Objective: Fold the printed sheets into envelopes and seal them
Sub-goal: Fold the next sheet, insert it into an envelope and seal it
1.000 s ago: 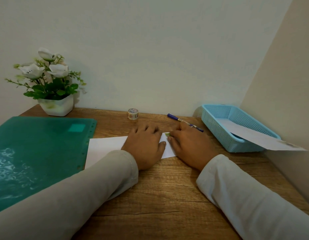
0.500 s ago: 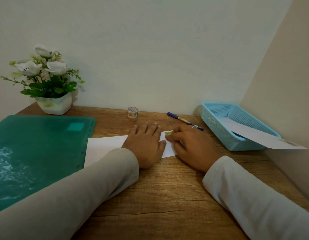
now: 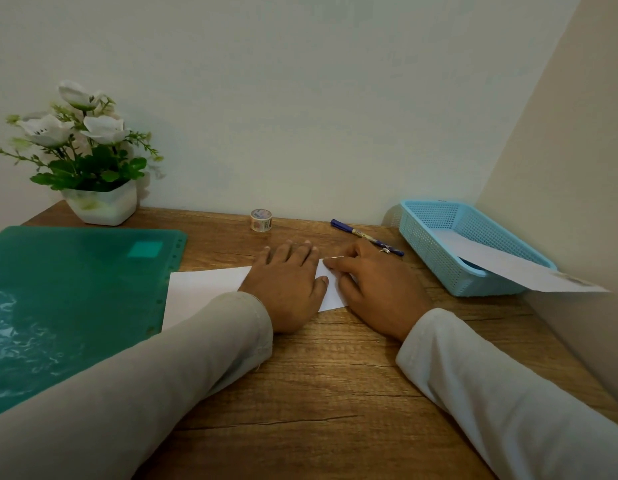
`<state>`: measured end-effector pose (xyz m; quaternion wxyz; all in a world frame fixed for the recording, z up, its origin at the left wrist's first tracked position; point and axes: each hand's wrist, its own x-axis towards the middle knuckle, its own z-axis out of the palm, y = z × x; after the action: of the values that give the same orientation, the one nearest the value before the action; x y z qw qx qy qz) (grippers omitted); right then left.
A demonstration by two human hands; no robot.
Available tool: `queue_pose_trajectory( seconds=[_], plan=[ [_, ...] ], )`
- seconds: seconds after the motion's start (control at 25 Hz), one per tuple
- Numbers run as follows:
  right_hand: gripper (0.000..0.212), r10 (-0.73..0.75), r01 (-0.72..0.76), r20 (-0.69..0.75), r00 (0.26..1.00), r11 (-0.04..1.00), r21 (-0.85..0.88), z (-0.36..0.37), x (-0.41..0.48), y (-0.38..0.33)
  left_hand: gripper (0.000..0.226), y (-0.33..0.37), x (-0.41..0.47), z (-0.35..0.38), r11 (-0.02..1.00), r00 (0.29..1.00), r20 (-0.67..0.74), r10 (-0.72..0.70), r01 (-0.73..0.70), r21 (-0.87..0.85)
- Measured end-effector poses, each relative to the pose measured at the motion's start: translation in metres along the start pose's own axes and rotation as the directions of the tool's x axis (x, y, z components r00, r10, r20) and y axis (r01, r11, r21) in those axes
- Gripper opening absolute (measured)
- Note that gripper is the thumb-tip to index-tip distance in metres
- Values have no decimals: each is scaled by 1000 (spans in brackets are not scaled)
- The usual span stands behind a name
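Left hand lies flat, fingers straight, pressing the white sheet, which sits on the desk just right of the green folder; my right hand pinches its far corner, fingers curled.

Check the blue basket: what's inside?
One white folded sheet lies slanted in the blue basket, its right end sticking out over the rim. The basket floor under it is covered, so anything beneath cannot be seen.

Dim, soft light — edges bowed by wide-angle lens, focus fairly sharp.
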<state>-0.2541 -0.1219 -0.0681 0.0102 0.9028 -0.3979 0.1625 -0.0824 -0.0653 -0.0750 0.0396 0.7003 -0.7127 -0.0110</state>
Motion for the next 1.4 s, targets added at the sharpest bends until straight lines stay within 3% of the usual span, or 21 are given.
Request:
queue_pose_trajectory(
  seconds=[0.28,0.8,1.4],
  plan=[
    [43,102,-103,-8,995,984,-145,-6,-5,0,65,1,0,-2,1000,1000,19,-4,4,6],
    [35,44,-46,-18,999,996,-71,-9,-6,5,65,1,-1,-2,1000,1000,17,1,-1,6],
    [43,-28,29,19,999,998,-48,-5,2,-6,64,1,-2,-1,1000,1000,4,1,-1,10]
  ],
)
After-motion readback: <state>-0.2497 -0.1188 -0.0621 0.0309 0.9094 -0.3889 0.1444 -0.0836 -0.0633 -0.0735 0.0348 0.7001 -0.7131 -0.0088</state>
